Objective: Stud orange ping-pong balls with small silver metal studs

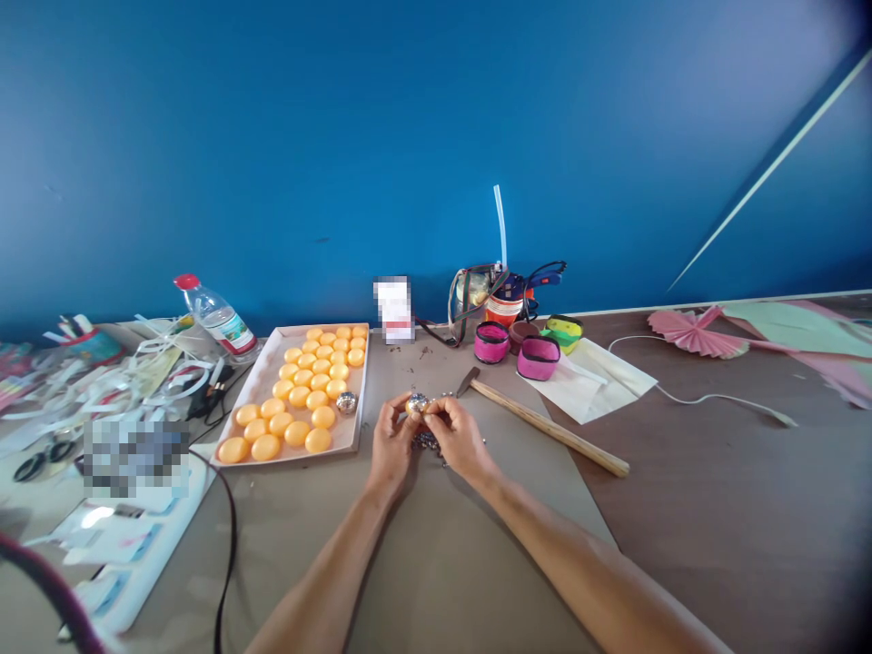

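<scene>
My left hand is closed, its thumb and fingers around a small orange ball partly covered with shiny silver pieces. At the ball's right side my right hand is closed in a pinch, its fingertips touching the ball. Whatever lies between those fingertips is too small to make out. Under and between the hands is a loose heap of small silver beads. To the left stands a shallow white tray with several plain orange balls and one silver-covered ball.
A hammer lies right of my hands. Behind it are pink round containers, white paper and a wired device. A bottle, scissors, white strips and a dark cable crowd the left. A pink paper fan lies far right.
</scene>
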Tool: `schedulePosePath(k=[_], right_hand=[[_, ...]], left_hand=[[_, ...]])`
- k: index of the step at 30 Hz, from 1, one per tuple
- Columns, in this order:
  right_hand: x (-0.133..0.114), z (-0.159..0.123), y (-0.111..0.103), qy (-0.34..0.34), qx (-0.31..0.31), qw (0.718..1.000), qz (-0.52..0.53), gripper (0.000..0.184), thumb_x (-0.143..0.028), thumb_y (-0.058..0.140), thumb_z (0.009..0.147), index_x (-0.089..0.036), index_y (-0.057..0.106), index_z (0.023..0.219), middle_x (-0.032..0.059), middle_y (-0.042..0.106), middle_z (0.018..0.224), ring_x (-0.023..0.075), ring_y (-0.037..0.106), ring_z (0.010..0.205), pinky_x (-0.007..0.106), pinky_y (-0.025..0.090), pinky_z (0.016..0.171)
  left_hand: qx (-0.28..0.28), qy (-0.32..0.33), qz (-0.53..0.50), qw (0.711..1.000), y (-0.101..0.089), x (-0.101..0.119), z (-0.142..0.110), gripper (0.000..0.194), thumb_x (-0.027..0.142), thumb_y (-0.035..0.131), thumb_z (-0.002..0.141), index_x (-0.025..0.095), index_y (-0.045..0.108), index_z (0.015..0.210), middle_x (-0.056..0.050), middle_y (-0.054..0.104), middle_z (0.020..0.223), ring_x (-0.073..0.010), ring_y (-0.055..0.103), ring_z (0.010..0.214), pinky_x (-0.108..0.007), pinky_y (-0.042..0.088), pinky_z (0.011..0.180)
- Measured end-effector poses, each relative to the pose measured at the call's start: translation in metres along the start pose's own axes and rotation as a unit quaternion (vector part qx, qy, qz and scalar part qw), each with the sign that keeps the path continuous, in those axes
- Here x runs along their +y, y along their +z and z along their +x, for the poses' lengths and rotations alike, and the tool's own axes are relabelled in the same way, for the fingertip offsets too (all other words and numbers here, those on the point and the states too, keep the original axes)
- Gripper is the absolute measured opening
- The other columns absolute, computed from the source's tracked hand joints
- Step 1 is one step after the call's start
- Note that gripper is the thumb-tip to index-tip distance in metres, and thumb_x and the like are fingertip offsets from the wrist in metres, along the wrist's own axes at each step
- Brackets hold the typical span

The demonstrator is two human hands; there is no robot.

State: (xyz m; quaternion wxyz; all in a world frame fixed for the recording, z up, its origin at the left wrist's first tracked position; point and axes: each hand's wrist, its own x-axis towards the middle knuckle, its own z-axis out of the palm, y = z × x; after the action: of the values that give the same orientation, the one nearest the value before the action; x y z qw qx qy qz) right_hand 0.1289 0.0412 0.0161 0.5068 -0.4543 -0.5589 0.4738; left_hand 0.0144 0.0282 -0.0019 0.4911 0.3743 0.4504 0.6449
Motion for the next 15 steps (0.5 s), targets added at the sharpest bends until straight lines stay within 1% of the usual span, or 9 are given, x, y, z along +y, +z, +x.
schedulePosePath(k=[3, 5, 11, 15], right_hand=[[0.0015, 0.0009, 0.0000, 0.009, 0.001, 1.000, 0.008, 0.009, -0.027, 0.052, 0.071, -0.019, 0.048, 0.069, -0.0006, 0.055, 0.067, 0.0132, 0.053, 0.063, 0.024, 0.045, 0.060], [0.0023, 0.0013, 0.0001, 0.012, 0.000, 1.000, 0.008, 0.011, -0.028, 0.052, 0.071, -0.019, 0.048, 0.069, -0.0008, 0.055, 0.067, 0.0129, 0.052, 0.062, 0.024, 0.045, 0.060], [0.0033, 0.0010, 0.0012, 0.016, -0.003, 1.000, 0.004, 0.012, -0.029, 0.052, 0.072, -0.019, 0.047, 0.068, -0.0014, 0.054, 0.065, 0.0123, 0.051, 0.061, 0.023, 0.043, 0.058], [0.0066, 0.0016, 0.0015, 0.022, -0.003, 1.000, 0.008, 0.011, -0.028, 0.051, 0.072, -0.019, 0.047, 0.069, -0.0014, 0.054, 0.066, 0.0121, 0.051, 0.061, 0.023, 0.043, 0.057]], left_hand=[[-0.004, 0.030, 0.056, 0.998, -0.0008, -0.0005, -0.0006, 0.035, 0.032, 0.065, 0.073, 0.019, 0.057, 0.104, -0.006, 0.061, 0.100, -0.0174, 0.057, 0.091, -0.029, 0.048, 0.078], [-0.007, 0.039, 0.080, 0.996, -0.0011, -0.0004, -0.0010, 0.034, 0.033, 0.063, 0.075, 0.019, 0.056, 0.105, -0.006, 0.060, 0.100, -0.0174, 0.057, 0.091, -0.030, 0.048, 0.079], [-0.001, 0.061, 0.126, 0.990, -0.0013, 0.0003, -0.0008, 0.034, 0.035, 0.061, 0.076, 0.019, 0.056, 0.104, -0.006, 0.060, 0.101, -0.0183, 0.057, 0.093, -0.033, 0.047, 0.082], [-0.003, 0.065, 0.142, 0.988, -0.0013, 0.0016, -0.0015, 0.033, 0.034, 0.061, 0.076, 0.019, 0.057, 0.104, -0.006, 0.060, 0.100, -0.0185, 0.056, 0.093, -0.033, 0.047, 0.082]])
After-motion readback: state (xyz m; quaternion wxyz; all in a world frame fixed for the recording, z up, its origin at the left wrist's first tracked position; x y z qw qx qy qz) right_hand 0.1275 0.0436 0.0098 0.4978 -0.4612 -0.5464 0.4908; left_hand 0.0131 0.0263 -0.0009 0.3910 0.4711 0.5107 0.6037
